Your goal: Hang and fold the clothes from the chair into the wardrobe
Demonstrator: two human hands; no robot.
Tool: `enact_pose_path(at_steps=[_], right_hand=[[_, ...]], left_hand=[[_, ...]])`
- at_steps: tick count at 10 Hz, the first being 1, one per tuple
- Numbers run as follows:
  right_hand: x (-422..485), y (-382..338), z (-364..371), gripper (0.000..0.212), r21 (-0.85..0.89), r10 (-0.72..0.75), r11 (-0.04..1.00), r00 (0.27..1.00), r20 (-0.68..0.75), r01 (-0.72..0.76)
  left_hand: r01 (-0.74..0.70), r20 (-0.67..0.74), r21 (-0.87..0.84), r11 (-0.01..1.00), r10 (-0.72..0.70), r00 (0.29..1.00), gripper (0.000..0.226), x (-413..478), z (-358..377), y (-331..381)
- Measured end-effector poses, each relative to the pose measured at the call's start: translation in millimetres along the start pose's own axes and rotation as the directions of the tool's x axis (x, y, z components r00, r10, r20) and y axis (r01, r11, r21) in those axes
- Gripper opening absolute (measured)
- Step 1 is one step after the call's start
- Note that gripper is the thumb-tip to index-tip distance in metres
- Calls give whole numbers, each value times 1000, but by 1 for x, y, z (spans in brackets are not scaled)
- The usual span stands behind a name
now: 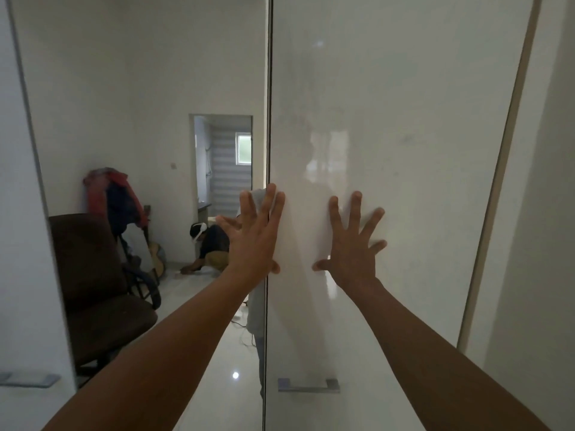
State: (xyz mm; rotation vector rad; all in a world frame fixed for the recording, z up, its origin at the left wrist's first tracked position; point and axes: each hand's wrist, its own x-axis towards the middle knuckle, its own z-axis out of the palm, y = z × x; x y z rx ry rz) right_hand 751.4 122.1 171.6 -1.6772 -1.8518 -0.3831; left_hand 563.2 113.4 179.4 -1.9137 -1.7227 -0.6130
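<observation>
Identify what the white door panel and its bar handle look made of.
The white door panel looks like high-gloss laminate or lacquered board, possibly glass-faced: it shows soft reflections and bright glints. The bar handle looks like brushed metal, perhaps aluminium or steel, judging by its dull grey sheen.

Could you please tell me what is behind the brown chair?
Red and dark blue clothes rise behind the chair, with a guitar beside them. What holds the clothes up is hidden by the chair.
</observation>
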Motion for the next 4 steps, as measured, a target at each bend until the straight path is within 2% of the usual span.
enact_pose_path(at_steps=[2,3,4], right_hand=[[-11,9,-17,139,40,-49,998,998,41,47],[-11,14,-34,128,135,-86,988,993,83,74],[-16,26,-45,107,266,-95,961,994,46,80]], left_hand=[[-16,84,-65,998,22,996,154,-11,-17,-2],[8,118,-114,993,6,993,147,-12,-37,4],[9,67,-161,987,2,998,135,-26,-41,13]])
